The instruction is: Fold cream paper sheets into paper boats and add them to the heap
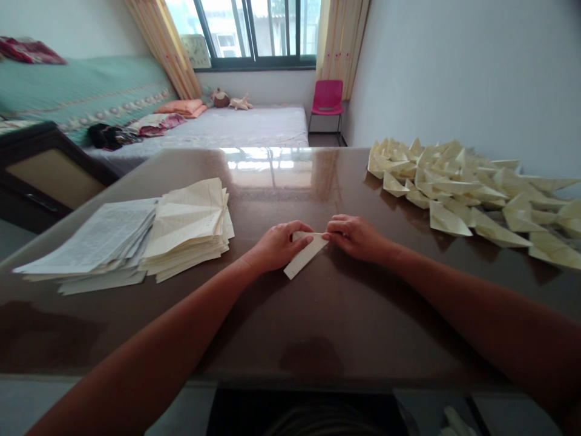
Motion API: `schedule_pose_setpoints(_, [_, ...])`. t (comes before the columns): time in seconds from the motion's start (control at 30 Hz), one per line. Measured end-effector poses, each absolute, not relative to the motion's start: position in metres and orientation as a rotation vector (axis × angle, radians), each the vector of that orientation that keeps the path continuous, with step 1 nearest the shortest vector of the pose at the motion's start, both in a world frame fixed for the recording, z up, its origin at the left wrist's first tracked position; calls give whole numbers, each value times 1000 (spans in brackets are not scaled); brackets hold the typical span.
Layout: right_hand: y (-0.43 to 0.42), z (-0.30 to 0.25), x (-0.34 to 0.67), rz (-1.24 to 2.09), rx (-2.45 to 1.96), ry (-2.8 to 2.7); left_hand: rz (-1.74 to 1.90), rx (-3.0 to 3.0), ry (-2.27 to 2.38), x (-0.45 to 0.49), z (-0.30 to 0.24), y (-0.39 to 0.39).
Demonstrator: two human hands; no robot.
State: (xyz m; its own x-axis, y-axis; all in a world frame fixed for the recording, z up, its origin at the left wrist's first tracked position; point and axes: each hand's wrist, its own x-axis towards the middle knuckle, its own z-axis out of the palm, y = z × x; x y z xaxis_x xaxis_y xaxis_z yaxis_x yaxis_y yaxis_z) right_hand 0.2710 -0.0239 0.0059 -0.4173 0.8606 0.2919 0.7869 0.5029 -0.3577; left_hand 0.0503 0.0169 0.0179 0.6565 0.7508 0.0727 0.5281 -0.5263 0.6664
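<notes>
A folded strip of cream paper (301,259) is held between my two hands just above the middle of the brown table. My left hand (280,245) grips its left part, thumb on the near face and fingers behind. At the right end, my right hand (356,237) pinches the paper's corner between thumb and curled fingers. One end of the strip slants down toward me. The fingers hide some of the folds.
On the left lie a stack of cream sheets (188,227) and a pile of printed paper (95,236). Several folded paper boats (454,181) crowd the right side of the glossy table (290,327). Beyond it are a bed (258,124) and a pink chair (327,98).
</notes>
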Motion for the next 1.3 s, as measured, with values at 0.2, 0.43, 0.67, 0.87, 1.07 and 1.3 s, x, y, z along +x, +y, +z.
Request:
schedule_pose_setpoints(0.2, [-16, 1, 279, 309, -1523, -2200, 482, 2074, 931, 42, 6, 29])
schedule_pose_setpoints(0.43, [-17, 6, 282, 226, -1669, -2230, 498, 2095, 962, 39, 7, 32])
schedule_pose_setpoints(0.67, [-46, 16, 253, -122, -1359, -2395, 552, 2172, 1058, 50, 10, 14])
schedule_pose_setpoints(0.87, [-55, 17, 240, -14, -1339, -2450, 653, 2143, 1037, 57, 11, 6])
schedule_pose_setpoints(1.07, [-48, 19, 248, 0, -1356, -2535, 689, 2094, 934, 57, 12, 5])
schedule_pose_setpoints(1.3, [-49, 27, 251, 80, -1373, -2500, 600, 1900, 792, 53, 9, 10])
